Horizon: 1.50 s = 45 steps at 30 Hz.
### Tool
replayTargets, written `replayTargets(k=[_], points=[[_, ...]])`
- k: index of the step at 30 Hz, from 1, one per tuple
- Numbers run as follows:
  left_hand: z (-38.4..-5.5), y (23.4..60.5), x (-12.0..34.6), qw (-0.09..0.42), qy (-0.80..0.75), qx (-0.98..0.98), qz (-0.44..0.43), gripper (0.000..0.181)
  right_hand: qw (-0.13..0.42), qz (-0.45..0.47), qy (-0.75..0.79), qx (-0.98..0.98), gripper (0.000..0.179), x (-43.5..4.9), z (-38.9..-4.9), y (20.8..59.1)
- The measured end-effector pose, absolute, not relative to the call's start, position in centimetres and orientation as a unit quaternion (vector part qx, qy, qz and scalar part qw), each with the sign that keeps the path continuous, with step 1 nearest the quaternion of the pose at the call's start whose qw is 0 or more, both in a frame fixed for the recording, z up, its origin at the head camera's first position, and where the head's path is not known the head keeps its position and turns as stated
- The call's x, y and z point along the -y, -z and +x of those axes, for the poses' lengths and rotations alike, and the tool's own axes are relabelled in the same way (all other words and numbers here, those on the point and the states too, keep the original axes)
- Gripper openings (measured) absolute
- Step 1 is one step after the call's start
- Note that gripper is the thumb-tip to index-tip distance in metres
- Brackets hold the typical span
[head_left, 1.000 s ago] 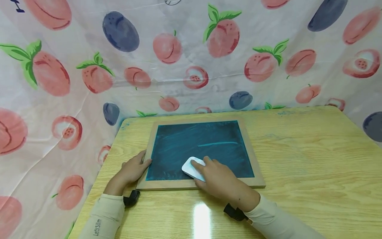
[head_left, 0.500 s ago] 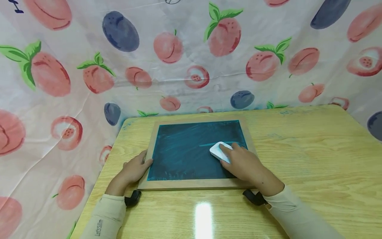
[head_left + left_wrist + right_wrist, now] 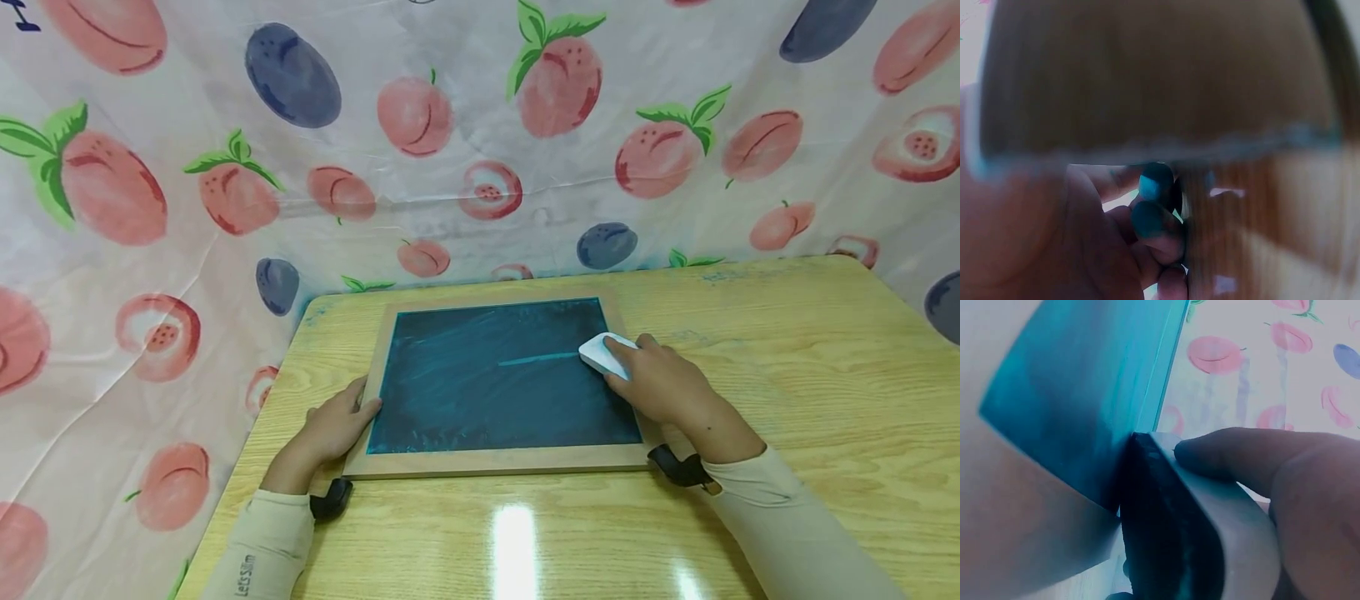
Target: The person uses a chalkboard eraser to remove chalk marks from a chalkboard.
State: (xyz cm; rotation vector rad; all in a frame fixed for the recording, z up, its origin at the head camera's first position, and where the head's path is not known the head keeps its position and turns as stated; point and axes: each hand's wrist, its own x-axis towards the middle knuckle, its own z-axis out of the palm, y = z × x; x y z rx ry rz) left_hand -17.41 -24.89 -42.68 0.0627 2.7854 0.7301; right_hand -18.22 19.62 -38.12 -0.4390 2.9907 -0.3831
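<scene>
A wood-framed chalkboard [image 3: 480, 408] lies on the table, its dark surface smeared with blue-green chalk. One pale blue chalk line [image 3: 532, 360] crosses the upper right part; its right end meets the eraser. My right hand [image 3: 667, 385] grips a white chalkboard eraser [image 3: 600, 353] at the board's right side. The right wrist view shows the eraser's dark felt face [image 3: 1163, 537] tilted beside the board. At the left frame edge, my left hand [image 3: 335, 425] holds the board, thumb on top. Chalk-stained fingertips [image 3: 1149, 219] press the frame's side in the left wrist view.
The wood-grain table [image 3: 810, 375] extends to the right of the board, with faint blue chalk marks near its back edge. A fruit-printed cloth [image 3: 450, 50] hangs behind and along the left side. Black wrist cameras sit below both hands.
My right hand has swept the eraser up and rightward, from the board's lower middle to its right side, over the chalk line's right end. The left hand stays at the frame.
</scene>
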Motion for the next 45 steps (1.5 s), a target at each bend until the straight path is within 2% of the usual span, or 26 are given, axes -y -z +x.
replayTargets(k=[14,23,30,35,45], points=[[-17.4,42.7,24.9,0.126,-0.255,-0.958,0.024,0.064,0.053,-0.155,0.122,-0.979,0.059,-19.1,-17.8,37.9],[-17.3,42.6,24.9,0.123,-0.249,-0.96,0.024,0.063,0.02,-0.24,0.091,-0.966,0.057,-15.2,-15.0,38.0],[-17.3,42.6,24.8,0.122,-0.249,-0.961,0.022,0.063,0.029,-0.263,0.091,-0.96,0.058,-13.5,-13.5,38.0],[-17.3,42.7,24.8,0.121,-0.248,-0.961,0.023,0.063,0.038,-0.249,0.086,-0.964,0.057,-14.7,-14.3,37.7],[-17.3,42.7,24.9,0.12,-0.247,-0.961,0.024,0.063,0.051,-0.154,0.108,-0.981,0.057,-18.6,-17.5,37.9]])
